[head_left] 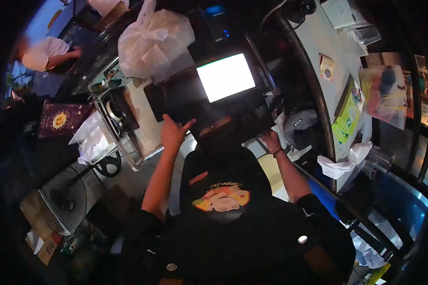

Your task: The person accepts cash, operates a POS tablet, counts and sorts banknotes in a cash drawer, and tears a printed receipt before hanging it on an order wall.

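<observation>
My left hand [174, 132] is at the near left edge of a dark counter, below the lit screen. Its thumb and a finger are spread apart, and I see nothing held in it. My right hand [271, 141], with a dark band on the wrist, is low at the right side of the same dark area. Its fingers are mostly lost in shadow, so whether they grip anything cannot be made out. Beyond both hands a bright white screen [226, 77] glows. A knotted white plastic bag [155, 42] with a paper slip on it stands beyond my left hand.
To the left are a tape roll [115, 110] on a light shelf and a dark menu [62, 119]. A white counter [314, 45] on the right holds a green leaflet [348, 114] and a white cloth [345, 160]. Another person [47, 52] is at the upper left.
</observation>
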A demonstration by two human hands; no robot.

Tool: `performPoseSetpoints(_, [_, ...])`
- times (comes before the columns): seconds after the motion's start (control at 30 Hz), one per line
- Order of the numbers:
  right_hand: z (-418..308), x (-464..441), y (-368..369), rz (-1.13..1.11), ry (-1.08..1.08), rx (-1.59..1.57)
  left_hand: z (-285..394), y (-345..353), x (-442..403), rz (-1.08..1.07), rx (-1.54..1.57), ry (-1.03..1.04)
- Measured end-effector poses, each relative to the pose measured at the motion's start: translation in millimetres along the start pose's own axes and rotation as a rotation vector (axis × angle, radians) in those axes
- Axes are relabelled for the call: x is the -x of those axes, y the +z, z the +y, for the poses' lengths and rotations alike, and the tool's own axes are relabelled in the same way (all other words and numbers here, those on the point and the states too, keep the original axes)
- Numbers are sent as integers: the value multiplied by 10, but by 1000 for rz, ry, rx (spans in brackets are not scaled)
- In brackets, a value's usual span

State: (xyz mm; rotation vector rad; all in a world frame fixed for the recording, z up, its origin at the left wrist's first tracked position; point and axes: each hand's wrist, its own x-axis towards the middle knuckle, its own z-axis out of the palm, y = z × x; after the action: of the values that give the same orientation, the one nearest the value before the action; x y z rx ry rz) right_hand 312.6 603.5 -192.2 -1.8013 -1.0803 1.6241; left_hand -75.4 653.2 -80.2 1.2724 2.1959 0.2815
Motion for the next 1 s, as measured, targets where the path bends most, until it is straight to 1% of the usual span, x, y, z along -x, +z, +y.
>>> performPoseSetpoints(0.03, [-55,-47,15,-20,42,-154,30,-6,-2,-5,-63,-42])
performPoseSetpoints(0.07, [-134,-80,9,-21,111,-84,60,-28,18,3,-88,-20])
performPoseSetpoints(0.1, [-216,-121,28,-26,115,-81,53,-8,21,1,-87,-27])
performPoseSetpoints(0.17, [-290,-220,57,-95,42,-132,38,15,19,17,-47,-17])
performPoseSetpoints(0.2, [-336,-275,84,-96,40,-135,48,27,15,20,-50,-16])
performPoseSetpoints(0.27, [-428,-360,150,-66,58,-114,115,21,3,125,-71,34])
performPoseSetpoints(0.3, [-477,-394,197,-59,51,-118,155,13,-18,128,-70,43])
performPoseSetpoints(0.37, [-531,-452,245,-58,84,-90,356,-53,-41,78,-239,-127])
performPoseSetpoints(0.4, [-529,-404,255,-14,-23,-21,394,-37,-48,76,-232,-117])
performPoseSetpoints(0.47, [-464,-373,218,28,-11,5,391,-47,-54,95,-347,-122])
performPoseSetpoints(0.5, [-434,-362,204,59,7,26,367,-67,-53,99,-342,-118])
performPoseSetpoints(0.53, [-503,-302,154,40,56,85,327,-96,-50,69,-354,-59])
performPoseSetpoints(0.63, [-314,-284,27,42,-6,94,160,-151,-58,28,-398,57])
performPoseSetpoints(0.67, [-377,-230,-26,27,17,135,106,-164,-70,11,-429,111])
performPoseSetpoints(0.7, [-434,-193,-36,31,16,131,53,-180,-93,12,-431,116])
performPoseSetpoints(0.77, [-401,-182,-124,23,22,223,21,-216,-144,14,-455,187])
performPoseSetpoints(0.9, [-394,-183,-249,-21,-17,156,44,-278,-153,42,-445,246])
performPoseSetpoints(1.0, [-668,-32,-329,-34,-7,193,7,-316,-199,7,-446,267])
